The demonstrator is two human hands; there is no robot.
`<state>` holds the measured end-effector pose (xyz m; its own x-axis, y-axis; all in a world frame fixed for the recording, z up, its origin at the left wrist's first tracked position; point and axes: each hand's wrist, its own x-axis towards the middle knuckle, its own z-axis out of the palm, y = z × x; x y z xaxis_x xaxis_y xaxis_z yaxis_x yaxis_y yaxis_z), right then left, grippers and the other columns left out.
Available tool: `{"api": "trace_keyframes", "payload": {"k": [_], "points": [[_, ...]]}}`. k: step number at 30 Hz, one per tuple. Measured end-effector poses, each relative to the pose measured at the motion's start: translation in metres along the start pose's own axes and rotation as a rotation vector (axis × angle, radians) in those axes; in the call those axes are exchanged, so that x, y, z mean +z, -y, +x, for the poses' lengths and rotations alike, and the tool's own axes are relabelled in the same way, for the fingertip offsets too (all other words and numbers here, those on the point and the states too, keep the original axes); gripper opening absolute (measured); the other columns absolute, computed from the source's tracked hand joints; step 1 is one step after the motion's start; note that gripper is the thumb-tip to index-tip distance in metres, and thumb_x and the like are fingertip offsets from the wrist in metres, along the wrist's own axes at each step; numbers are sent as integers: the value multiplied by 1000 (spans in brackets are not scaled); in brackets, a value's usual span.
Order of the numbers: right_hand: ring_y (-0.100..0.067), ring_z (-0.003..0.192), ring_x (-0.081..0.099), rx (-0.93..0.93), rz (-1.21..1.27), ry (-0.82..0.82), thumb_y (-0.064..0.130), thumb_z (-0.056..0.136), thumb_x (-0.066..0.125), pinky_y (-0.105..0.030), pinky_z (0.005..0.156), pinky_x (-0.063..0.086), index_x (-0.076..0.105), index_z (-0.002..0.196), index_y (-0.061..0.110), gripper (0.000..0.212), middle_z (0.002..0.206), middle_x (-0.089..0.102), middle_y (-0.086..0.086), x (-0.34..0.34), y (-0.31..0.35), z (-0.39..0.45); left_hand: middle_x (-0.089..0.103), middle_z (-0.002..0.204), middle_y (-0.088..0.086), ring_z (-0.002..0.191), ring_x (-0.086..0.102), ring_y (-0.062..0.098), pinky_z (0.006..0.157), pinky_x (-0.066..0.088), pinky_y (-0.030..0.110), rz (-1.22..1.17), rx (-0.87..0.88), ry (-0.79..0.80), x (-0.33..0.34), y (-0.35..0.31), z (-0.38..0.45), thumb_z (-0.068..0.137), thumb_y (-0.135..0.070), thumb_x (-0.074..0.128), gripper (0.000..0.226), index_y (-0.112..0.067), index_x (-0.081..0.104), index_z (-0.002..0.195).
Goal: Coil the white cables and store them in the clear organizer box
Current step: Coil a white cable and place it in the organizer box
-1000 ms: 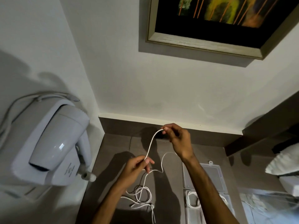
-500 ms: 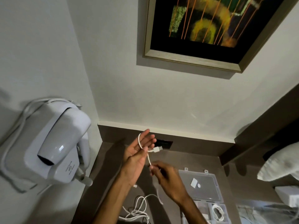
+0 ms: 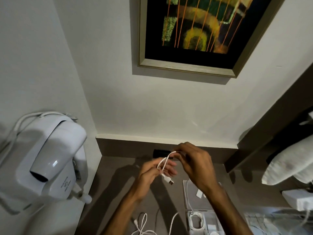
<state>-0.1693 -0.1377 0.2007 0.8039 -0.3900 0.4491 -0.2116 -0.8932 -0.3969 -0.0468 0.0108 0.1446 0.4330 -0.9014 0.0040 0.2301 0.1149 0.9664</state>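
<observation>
Both hands work above a matte grey-brown counter point(image 3: 118, 180). The left hand point(image 3: 152, 175) pinches a thin, smooth white cable point(image 3: 163, 164) between thumb and fingertips, its other fingers loosely spread. The right hand point(image 3: 194, 163) pinches the top of the same cable, just above and to the right. Between them the cable forms a narrow loop whose long axis slants from lower left up to the right. Its flat metal plug point(image 3: 169, 180) hangs below the left hand, pointing down and right. More loose white cable point(image 3: 144, 223) trails in curves on the counter near the bottom edge. The clear plastic box point(image 3: 193, 200) lies open under the right forearm, a round coiled cable point(image 3: 196, 220) inside one compartment. A glossy white hair dryer point(image 3: 50, 158) is mounted on the left wall
</observation>
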Motion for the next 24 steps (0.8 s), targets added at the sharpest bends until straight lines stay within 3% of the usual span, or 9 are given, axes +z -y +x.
{"api": "trace_keyframes", "payload": {"k": [4, 7, 10, 12, 14, 16, 21, 23, 24], "points": [[0, 81, 71, 199, 314, -12, 5, 99, 71, -8, 72, 50, 81, 97, 23, 21, 89, 76, 12, 23, -9, 0, 64, 119, 27, 102, 60, 34, 97, 47, 44, -251, -20, 177, 2, -26, -2, 97, -39, 38, 64, 9, 56, 135], [5, 65, 69, 396, 529, 200, 2, 103, 64, -17, 65, 53, 75, 83, 32, 38, 75, 76, 8, 57, 7, -30, 57, 130, 32, 120, 54, 38, 111, 39, 44, -469, -45, 220, 2, -36, -1, 98, -55, 33, 82, 10, 42, 147], [1, 52, 65, 484, 576, 405, 23, 107, 63, -24, 59, 55, 75, 88, 23, 23, 77, 81, -10, 75, 30, -59, 52, 145, 32, 134, 49, 41, 117, 35, 44, -488, -14, 70, -8, -36, -3, 96, -64, 30, 87, 3, 40, 151], [0, 57, 69, 434, 490, 368, 28, 107, 62, -17, 61, 55, 72, 97, 25, 14, 79, 81, -3, 68, 37, -65, 57, 143, 30, 132, 53, 41, 115, 35, 44, -296, 7, -64, -12, -28, 1, 95, -61, 22, 83, -2, 39, 152], [0, 67, 72, 332, 304, 309, 36, 107, 59, -13, 65, 54, 68, 100, 30, 13, 76, 78, 6, 47, 41, -57, 59, 139, 30, 113, 63, 36, 104, 46, 36, -100, -24, -194, -6, -30, 11, 88, -68, 17, 91, -3, 37, 150], [0, 73, 72, 208, 99, 320, 41, 107, 58, -13, 69, 55, 65, 107, 35, 9, 84, 77, 12, 27, 42, -48, 60, 138, 20, 99, 63, 26, 94, 49, 28, 56, -136, -179, 2, -27, 15, 79, -86, 17, 104, -10, 39, 146], [-7, 85, 78, -19, -220, 320, 44, 103, 62, -29, 81, 63, 69, 120, 39, 19, 97, 82, 12, -5, 34, -24, 51, 150, -23, 132, 45, -15, 110, 27, 18, 402, -129, -98, 11, -9, -17, 81, -86, 22, 58, -66, 49, 129], [-6, 77, 78, -86, -257, 236, 53, 97, 68, -25, 72, 59, 72, 114, 42, 20, 89, 83, 16, -18, 24, -13, 58, 135, -35, 117, 50, -27, 105, 29, 11, 382, -160, -73, 15, -17, -20, 81, -83, 22, 52, -70, 60, 114], [-6, 73, 77, -100, -260, 215, 54, 96, 69, -28, 71, 62, 72, 111, 41, 19, 85, 83, 16, -22, 18, -7, 71, 122, -29, 108, 62, -18, 97, 38, 12, 345, -168, -51, 15, -22, -20, 84, -79, 20, 60, -59, 70, 110]]}}
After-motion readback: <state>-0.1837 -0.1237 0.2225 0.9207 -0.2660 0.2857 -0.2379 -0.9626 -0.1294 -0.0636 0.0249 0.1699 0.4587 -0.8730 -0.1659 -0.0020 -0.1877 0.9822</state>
